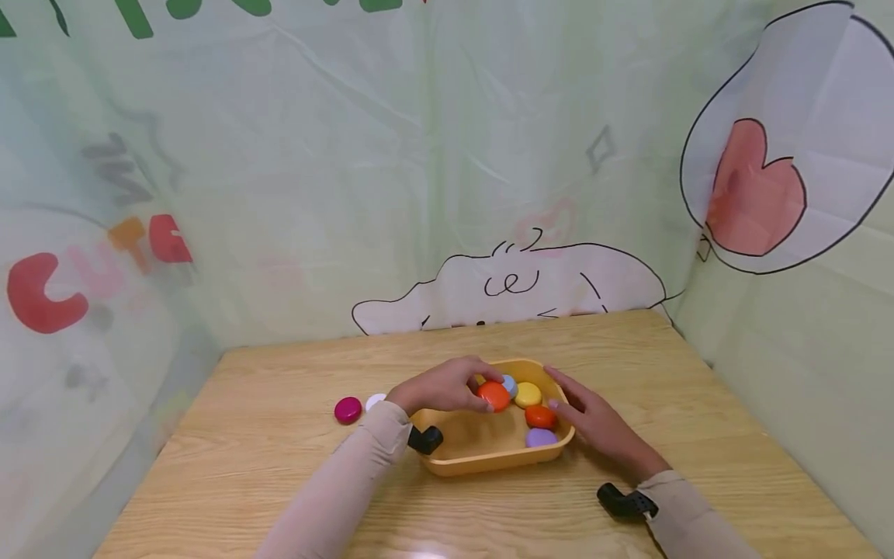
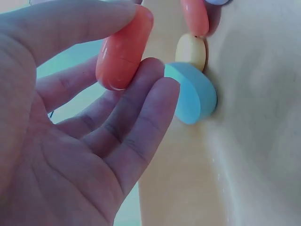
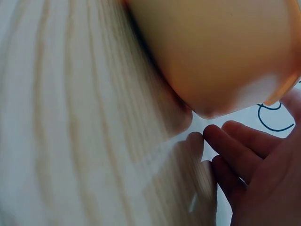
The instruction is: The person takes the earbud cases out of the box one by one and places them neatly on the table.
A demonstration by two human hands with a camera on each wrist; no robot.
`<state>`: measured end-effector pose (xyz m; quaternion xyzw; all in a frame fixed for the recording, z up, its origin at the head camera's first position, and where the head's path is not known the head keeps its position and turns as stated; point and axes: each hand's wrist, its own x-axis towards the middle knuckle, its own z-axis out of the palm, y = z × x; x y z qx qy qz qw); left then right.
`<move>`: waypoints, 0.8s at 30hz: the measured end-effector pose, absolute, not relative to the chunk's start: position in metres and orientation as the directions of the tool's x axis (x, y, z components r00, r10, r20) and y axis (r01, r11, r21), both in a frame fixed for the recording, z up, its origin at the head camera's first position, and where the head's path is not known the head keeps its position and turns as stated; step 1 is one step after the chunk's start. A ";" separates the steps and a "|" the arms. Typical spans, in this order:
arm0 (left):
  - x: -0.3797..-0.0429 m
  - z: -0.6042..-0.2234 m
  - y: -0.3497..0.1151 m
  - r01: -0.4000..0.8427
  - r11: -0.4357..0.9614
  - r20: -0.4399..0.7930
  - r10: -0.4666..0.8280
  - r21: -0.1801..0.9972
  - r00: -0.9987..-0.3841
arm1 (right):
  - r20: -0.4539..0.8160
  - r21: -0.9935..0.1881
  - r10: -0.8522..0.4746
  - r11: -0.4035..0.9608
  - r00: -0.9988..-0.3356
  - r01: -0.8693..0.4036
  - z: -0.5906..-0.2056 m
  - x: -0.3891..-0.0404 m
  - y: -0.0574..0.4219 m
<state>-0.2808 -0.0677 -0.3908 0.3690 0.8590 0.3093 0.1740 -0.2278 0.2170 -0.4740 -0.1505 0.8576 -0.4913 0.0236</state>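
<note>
My left hand [image 1: 450, 386] is over a yellow-orange plastic tray [image 1: 482, 466]. Between thumb and fingers it pinches a smooth, rounded orange-red disc [image 2: 124, 49], clear of the tray's floor. Similar pieces lie along the back and right of the tray: a light blue disc [image 2: 193, 94], a yellow disc [image 1: 528, 395], a second orange-red disc [image 1: 541, 417] and a purple disc [image 1: 541, 438]. At the tray's right end, my right hand [image 1: 602, 425] holds the rim, thumb over the edge and fingers along the outside. The right wrist view shows those fingers [image 3: 235, 146] beside the outer wall.
A magenta disc [image 1: 348, 410] and a white disc [image 1: 375, 401] lie on the wooden table [image 1: 279, 466] left of the tray; the left forearm partly covers the white one. A printed curtain [image 1: 300, 171] hangs behind the table and along both sides.
</note>
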 end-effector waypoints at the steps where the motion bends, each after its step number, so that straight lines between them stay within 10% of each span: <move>1: -0.280 -0.390 -0.069 0.516 0.535 -0.076 0.739 0.669 -0.669 | 0.103 -0.847 -0.286 0.477 -0.953 -0.234 -0.474 -0.227 0.217; 24: -0.263 -0.380 -0.128 0.369 0.478 -0.030 0.642 0.797 -0.766 | 0.091 -0.836 -0.252 0.506 -0.963 -0.211 -0.478 -0.230 0.216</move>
